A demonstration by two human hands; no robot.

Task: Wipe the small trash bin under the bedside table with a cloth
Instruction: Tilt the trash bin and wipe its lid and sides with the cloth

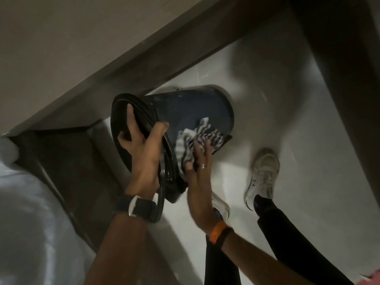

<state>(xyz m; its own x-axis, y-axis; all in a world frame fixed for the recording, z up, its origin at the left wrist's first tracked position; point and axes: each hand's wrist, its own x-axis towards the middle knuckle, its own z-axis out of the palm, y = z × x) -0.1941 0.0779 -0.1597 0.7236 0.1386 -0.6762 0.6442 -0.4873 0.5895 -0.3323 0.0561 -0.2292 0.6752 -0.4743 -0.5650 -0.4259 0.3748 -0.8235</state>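
A small dark blue trash bin (193,108) is held off the white floor, tipped on its side with its black rim toward me. My left hand (141,147) grips that rim, fingers inside the opening and thumb on the outer wall. My right hand (198,161) presses a black-and-white striped cloth (197,138) flat against the bin's outer side, near the rim. A loose black hoop handle hangs down past my left wrist.
A dark wooden skirting and bed frame (67,161) run along the left, with white bedding (24,212) at the lower left. My two white shoes (263,177) stand on the pale floor. A dark furniture leg (337,79) rises at the upper right.
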